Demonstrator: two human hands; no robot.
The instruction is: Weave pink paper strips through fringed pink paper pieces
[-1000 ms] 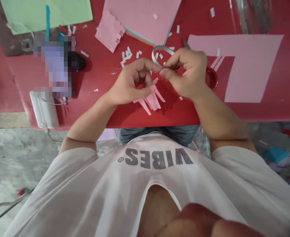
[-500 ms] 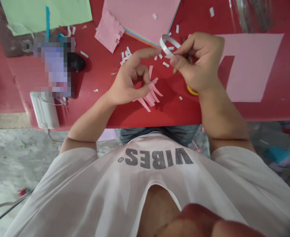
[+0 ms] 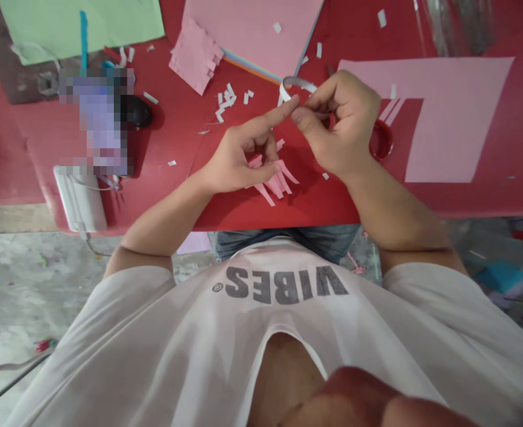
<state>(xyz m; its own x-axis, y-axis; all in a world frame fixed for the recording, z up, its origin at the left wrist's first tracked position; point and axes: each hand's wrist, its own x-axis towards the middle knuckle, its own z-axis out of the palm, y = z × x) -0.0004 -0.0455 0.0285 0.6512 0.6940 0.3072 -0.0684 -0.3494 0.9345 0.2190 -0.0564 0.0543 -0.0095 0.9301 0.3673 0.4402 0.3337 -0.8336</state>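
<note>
While left fingers pinch pink strips, index extended, right fingers pinch a white strip.

The person wears a loose white T-shirt in thin, softly creased cloth. Across its front runs bold dark-grey lettering reading "VIBES", upside down from this view, with a small ringed mark after the S. The collar curves round. A wide left sleeve and right sleeve are short, baring the forearms. Faded blue jeans show beyond the hem, next to the near edge of the tabletop.
</note>
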